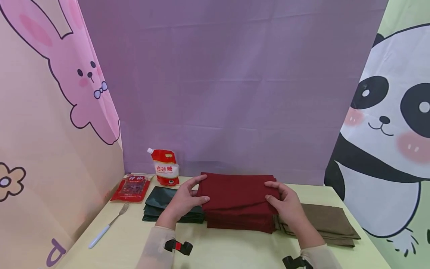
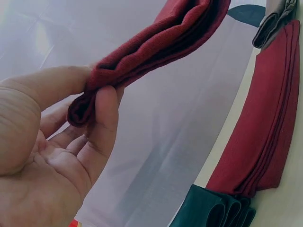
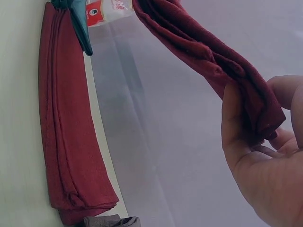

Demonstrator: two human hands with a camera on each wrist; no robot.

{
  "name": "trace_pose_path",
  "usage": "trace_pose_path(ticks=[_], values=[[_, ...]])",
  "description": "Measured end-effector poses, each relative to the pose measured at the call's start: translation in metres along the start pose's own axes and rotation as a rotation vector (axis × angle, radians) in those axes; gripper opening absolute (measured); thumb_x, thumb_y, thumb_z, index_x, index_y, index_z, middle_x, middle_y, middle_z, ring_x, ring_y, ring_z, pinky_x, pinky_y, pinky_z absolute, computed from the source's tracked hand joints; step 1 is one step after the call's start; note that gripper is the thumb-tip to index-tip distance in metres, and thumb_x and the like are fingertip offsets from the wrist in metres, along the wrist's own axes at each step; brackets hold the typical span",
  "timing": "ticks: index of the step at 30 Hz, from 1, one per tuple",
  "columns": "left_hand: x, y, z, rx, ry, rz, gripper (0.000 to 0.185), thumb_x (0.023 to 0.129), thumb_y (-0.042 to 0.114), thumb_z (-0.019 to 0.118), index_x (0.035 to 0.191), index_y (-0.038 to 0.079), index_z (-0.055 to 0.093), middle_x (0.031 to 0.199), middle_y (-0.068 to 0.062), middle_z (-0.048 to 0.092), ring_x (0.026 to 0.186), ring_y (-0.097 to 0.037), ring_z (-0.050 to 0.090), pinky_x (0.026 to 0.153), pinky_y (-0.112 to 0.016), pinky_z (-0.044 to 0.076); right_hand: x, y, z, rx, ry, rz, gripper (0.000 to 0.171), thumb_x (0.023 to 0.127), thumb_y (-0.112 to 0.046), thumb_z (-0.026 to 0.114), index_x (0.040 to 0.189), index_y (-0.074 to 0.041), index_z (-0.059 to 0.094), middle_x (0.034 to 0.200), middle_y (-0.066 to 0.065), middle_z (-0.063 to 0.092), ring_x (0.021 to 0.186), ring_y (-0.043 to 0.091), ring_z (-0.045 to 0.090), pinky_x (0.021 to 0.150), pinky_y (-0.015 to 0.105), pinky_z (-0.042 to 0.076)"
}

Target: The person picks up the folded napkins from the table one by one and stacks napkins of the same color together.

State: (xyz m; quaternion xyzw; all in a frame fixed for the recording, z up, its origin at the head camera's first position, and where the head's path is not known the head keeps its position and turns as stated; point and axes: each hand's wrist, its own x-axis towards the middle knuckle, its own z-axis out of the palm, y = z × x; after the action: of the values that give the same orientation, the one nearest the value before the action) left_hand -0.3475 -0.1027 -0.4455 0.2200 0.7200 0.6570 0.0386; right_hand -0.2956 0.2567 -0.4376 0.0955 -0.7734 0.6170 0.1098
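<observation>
A folded dark red cloth spans the gap between both hands, lifted over a stack of folded red cloths. My left hand pinches its left end between thumb and fingers. At the opposite end, my right hand pinches it the same way. In the left wrist view the held cloth shows several thick layers, and the red stack lies apart below it. The right wrist view also shows the held cloth raised clear of the stack.
Folded dark green cloths lie left of the red stack, folded brown cloths right of it. At the table's back left stand a red and white sugar pouch and a flat red packet. A fork lies near the left edge.
</observation>
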Motion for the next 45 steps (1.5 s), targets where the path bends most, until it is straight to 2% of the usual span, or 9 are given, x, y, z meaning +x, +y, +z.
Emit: trace_pose_path(ticks=[6,11,22,30,35,40,45], values=[[0.003,-0.003,0.003,0.002,0.004,0.007,0.072,0.092,0.011,0.082,0.154,0.027,0.051,0.156,-0.009,0.046,0.114,-0.029,0.069,0.087,-0.042,0.061,0.002,0.003,-0.003,0.011,-0.007,0.001,0.047,0.102,-0.002,0.066,0.147,-0.007,0.056,0.135,0.023,0.060,0.104,0.013,0.069,0.083,0.029,0.059],[0.004,-0.007,0.006,0.021,0.045,0.017,0.067,0.092,0.011,0.082,0.151,0.027,0.055,0.150,-0.010,0.051,0.113,-0.029,0.069,0.086,-0.041,0.061,0.003,0.008,-0.006,0.006,-0.012,0.001,0.049,0.101,-0.004,0.068,0.148,-0.008,0.055,0.137,0.024,0.060,0.105,0.012,0.069,0.083,0.028,0.059],[0.009,-0.025,0.016,0.059,0.080,0.004,0.052,0.093,0.015,0.083,0.140,0.024,0.064,0.138,-0.011,0.058,0.107,-0.028,0.070,0.085,-0.041,0.062,0.008,0.024,-0.006,-0.063,0.055,-0.008,0.044,0.099,-0.012,0.074,0.142,-0.009,0.062,0.135,0.018,0.065,0.099,0.010,0.065,0.080,0.025,0.056],[0.009,-0.026,0.021,0.061,0.087,-0.006,0.057,0.093,0.013,0.082,0.145,0.022,0.061,0.140,-0.011,0.057,0.108,-0.026,0.071,0.085,-0.041,0.062,0.009,0.026,-0.007,-0.082,0.076,0.009,0.043,0.099,-0.009,0.074,0.140,-0.008,0.063,0.132,0.021,0.066,0.097,0.010,0.066,0.079,0.025,0.057],[0.009,-0.028,0.022,0.101,0.081,-0.022,0.057,0.094,0.013,0.081,0.146,0.023,0.061,0.140,-0.011,0.057,0.103,-0.025,0.070,0.083,-0.040,0.062,0.010,0.028,-0.008,-0.078,0.064,0.041,0.046,0.099,-0.009,0.074,0.143,-0.008,0.061,0.134,0.021,0.064,0.096,0.011,0.066,0.079,0.026,0.057],[0.009,-0.031,0.023,0.144,0.078,-0.023,0.058,0.094,0.014,0.081,0.147,0.021,0.059,0.143,-0.012,0.056,0.103,-0.025,0.068,0.082,-0.039,0.062,0.009,0.031,-0.007,-0.075,0.035,0.069,0.050,0.099,-0.011,0.073,0.147,-0.009,0.057,0.138,0.020,0.061,0.100,0.014,0.066,0.081,0.028,0.058],[0.010,-0.035,0.025,0.143,0.070,-0.037,0.061,0.094,0.012,0.081,0.150,0.020,0.057,0.142,-0.012,0.057,0.105,-0.026,0.067,0.082,-0.040,0.062,0.008,0.031,-0.008,-0.076,0.028,0.085,0.052,0.100,-0.008,0.072,0.149,-0.010,0.055,0.142,0.020,0.058,0.108,0.020,0.066,0.083,0.028,0.059]])
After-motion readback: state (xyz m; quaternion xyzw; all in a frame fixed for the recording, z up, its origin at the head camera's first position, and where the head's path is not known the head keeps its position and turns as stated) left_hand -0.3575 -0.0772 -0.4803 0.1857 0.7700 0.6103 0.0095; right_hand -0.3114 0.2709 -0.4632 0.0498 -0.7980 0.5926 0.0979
